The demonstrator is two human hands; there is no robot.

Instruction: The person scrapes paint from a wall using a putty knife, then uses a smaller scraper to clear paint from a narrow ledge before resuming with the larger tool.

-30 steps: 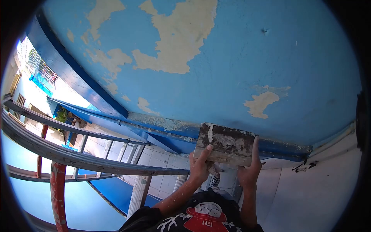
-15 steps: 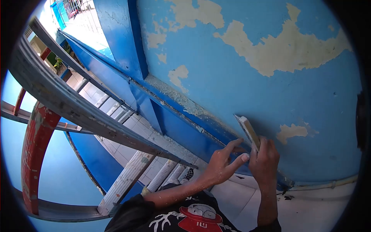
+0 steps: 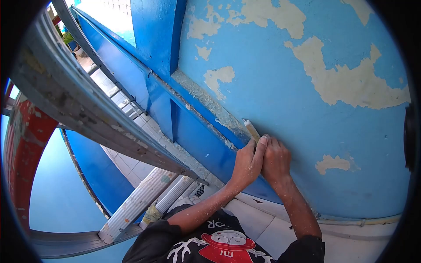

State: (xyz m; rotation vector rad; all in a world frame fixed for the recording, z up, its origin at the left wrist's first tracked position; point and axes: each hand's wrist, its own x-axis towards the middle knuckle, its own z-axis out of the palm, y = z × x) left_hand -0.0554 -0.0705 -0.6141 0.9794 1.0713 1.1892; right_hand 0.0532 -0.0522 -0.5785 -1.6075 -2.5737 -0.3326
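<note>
Both my hands are together in front of the light blue wall. My right hand is closed around a flat scraper-like tool with a pale edge, which points up and left near the wall's surface. Pressed against it, my left hand is closed at the tool's lower part; how much of the tool it grips is hidden. Cream patches show where paint has come off. Paint flakes lie along the blue ledge just left of the tool.
A metal ladder fills the left side, its rail curving close to my left arm. Its ribbed step is near my body. A red ladder part stands at far left. A pipe runs along the wall's base.
My left hand has closed and joined my right hand at the tool. In view, both hands and the tool have moved left, and the tool is lower against the wall's ledge side.
</note>
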